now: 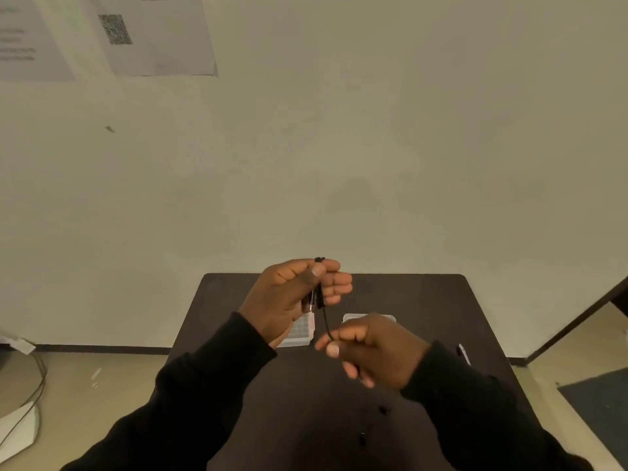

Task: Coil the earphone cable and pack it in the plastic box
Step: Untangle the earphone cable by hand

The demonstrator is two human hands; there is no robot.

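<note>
A person in dark sleeves is working above a dark worktop, both hands raised over it. The left hand is gripping a bundle of black earphone cable, its fingers curling shut around the gathered loops while the thumb is pressing them from the near side; a small end of the bundle is poking out at the top of the fist. A single strand is dropping from the bundle toward 5 o'clock and running into the right hand, whose thumb and forefinger are pinching it with the remaining fingers folding inward. The plastic box is sitting on the worktop just behind the hands, partly hidden by the left wrist, with a second clear piece (possibly its lid, though that is hard to tell) lying at its 3 o'clock behind the right hand. A pen-like object is lying at 3 o'clock of the right hand. Printed sheets are hanging on the wall at 11 o'clock.
</note>
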